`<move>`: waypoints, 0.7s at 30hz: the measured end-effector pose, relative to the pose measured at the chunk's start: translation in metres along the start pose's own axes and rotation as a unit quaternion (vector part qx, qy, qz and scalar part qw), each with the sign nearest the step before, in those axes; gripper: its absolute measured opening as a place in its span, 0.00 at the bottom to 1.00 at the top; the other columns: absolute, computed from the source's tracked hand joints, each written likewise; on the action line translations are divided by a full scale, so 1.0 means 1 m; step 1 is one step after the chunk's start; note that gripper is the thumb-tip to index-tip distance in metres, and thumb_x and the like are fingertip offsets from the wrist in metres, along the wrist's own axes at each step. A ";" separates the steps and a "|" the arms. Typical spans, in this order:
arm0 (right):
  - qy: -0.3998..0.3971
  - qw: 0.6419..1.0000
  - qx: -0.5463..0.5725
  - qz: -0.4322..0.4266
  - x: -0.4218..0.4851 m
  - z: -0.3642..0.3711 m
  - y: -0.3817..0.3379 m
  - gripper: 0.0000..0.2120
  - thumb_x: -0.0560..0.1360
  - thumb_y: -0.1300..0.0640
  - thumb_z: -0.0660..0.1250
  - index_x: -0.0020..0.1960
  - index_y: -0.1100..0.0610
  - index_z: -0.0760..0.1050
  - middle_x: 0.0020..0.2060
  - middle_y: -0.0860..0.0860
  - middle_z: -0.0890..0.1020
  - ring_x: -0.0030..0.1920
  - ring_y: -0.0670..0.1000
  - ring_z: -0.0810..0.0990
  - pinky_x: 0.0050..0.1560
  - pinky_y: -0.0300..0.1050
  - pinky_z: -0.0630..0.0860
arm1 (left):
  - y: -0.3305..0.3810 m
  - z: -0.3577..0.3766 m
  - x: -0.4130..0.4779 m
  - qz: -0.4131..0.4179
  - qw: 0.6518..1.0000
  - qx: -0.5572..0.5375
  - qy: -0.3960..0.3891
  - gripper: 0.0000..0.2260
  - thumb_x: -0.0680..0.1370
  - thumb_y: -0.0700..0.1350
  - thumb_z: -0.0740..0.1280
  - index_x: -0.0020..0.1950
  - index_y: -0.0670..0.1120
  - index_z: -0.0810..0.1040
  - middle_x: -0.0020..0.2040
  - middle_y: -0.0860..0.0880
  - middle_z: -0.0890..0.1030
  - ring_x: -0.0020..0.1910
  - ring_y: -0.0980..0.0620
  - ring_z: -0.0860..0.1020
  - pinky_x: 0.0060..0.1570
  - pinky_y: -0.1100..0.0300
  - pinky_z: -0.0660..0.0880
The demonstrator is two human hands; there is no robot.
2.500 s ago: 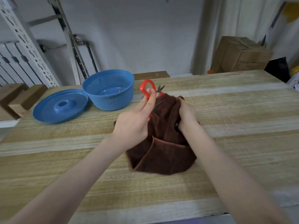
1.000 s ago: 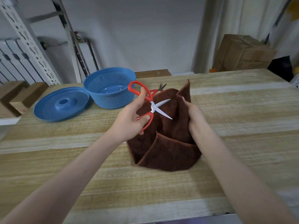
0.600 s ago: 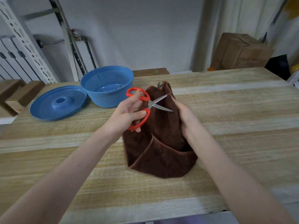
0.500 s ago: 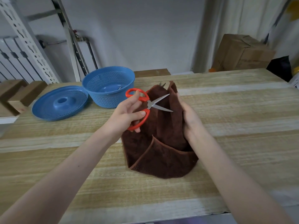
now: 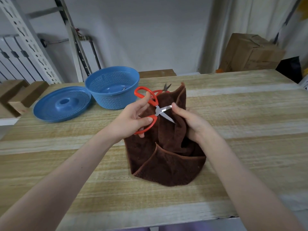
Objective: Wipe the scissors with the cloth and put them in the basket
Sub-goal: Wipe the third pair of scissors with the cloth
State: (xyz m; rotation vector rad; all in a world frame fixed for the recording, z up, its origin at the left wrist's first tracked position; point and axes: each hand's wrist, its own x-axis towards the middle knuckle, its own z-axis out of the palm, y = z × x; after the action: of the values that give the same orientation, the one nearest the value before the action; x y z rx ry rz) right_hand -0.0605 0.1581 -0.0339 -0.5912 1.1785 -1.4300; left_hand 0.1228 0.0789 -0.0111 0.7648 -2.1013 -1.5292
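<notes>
Hidden or unclear: both forearms run off the bottom edge of the frame; the tips of the scissor blades and part of the right hand's fingers are buried in folds of cloth. A second pair of scissors peeks from behind the cloth's top edge, only dark tips and a sliver of red handle showing. Something small lies in the basket's bottom, too small to make out.
Left hand: closed round the orange handles of the scissors, thumb in the lower loop, fingers at the upper one.
Scissors: at frame centre, held above the table, blades parted in a narrow V pointing right into the cloth.
Right hand: pinching a fold of the brown cloth, thumb tip pressed by the upper blade; how tightly the hidden fingers close cannot be told.
Cloth: bunched upright at centre, its lower part resting on the wooden table.
Basket: blue, open, upper left of centre, just beside the scissors' handles.
Lid: blue, flat on the table, touching the basket's left side.
</notes>
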 end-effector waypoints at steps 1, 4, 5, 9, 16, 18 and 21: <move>0.002 1.000 0.003 0.010 0.000 -0.004 -0.002 0.20 0.70 0.50 0.70 0.57 0.62 0.79 0.50 0.59 0.85 0.50 0.57 0.84 0.50 0.49 0.81 | 0.000 -0.001 0.000 0.002 1.000 -0.002 0.005 0.37 0.78 0.29 0.62 0.79 0.52 0.49 0.77 0.51 0.61 0.41 0.44 0.75 0.25 0.64 0.75; 0.056 0.998 0.012 0.021 0.000 -0.012 -0.004 0.18 0.78 0.51 0.65 0.62 0.61 0.77 0.55 0.59 0.83 0.53 0.57 0.83 0.52 0.51 0.79 | 0.000 -0.004 -0.001 0.010 0.999 0.004 0.036 0.37 0.78 0.30 0.63 0.79 0.52 0.49 0.76 0.54 0.61 0.36 0.57 0.78 0.26 0.63 0.76; 0.080 0.996 0.024 0.011 0.001 -0.015 -0.004 0.16 0.80 0.52 0.62 0.62 0.61 0.77 0.54 0.59 0.83 0.51 0.56 0.84 0.50 0.50 0.79 | 0.000 -0.005 0.000 0.017 0.999 0.015 0.046 0.37 0.78 0.30 0.63 0.79 0.53 0.49 0.75 0.55 0.62 0.33 0.58 0.77 0.26 0.62 0.76; 0.132 0.987 0.082 -0.038 -0.001 -0.012 -0.008 0.20 0.81 0.44 0.57 0.55 0.57 0.81 0.49 0.55 0.86 0.49 0.55 0.85 0.49 0.49 0.80 | -0.003 -0.006 0.000 0.046 0.993 0.099 0.042 0.38 0.78 0.32 0.64 0.77 0.61 0.49 0.74 0.58 0.62 0.29 0.46 0.77 0.31 0.52 0.80; 0.047 0.747 -0.567 -0.344 0.006 -0.001 0.017 0.23 0.78 0.44 0.57 0.67 0.56 0.73 0.59 0.51 0.76 0.62 0.55 0.73 0.67 0.57 0.66 | 0.001 0.002 0.001 0.084 0.978 0.190 -0.012 0.31 0.77 0.35 0.65 0.75 0.57 0.60 0.66 0.58 0.75 0.32 0.52 0.80 0.30 0.52 0.80; 0.042 0.734 -0.596 -0.324 0.006 -0.001 0.009 0.14 0.78 0.47 0.62 0.59 0.54 0.75 0.50 0.46 0.76 0.57 0.54 0.76 0.65 0.61 0.67 | 0.002 0.000 0.000 0.062 0.986 0.153 -0.012 0.35 0.77 0.35 0.65 0.75 0.61 0.54 0.61 0.71 0.71 0.39 0.51 0.77 0.34 0.43 0.80; 0.009 0.742 -0.576 -0.342 0.009 -0.003 0.003 0.04 0.77 0.51 0.66 0.48 0.51 0.74 0.43 0.44 0.77 0.50 0.54 0.78 0.65 0.57 0.66 | 0.002 -0.004 -0.002 0.070 0.989 0.129 -0.026 0.36 0.73 0.41 0.66 0.75 0.62 0.54 0.61 0.78 0.69 0.50 0.48 0.72 0.38 0.39 0.79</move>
State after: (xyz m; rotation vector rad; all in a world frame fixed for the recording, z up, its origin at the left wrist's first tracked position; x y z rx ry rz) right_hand -0.0633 0.1513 -0.0401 -2.0468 1.9386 -1.0830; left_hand 0.1265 0.0785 -0.0077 0.6537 -2.3683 -1.2319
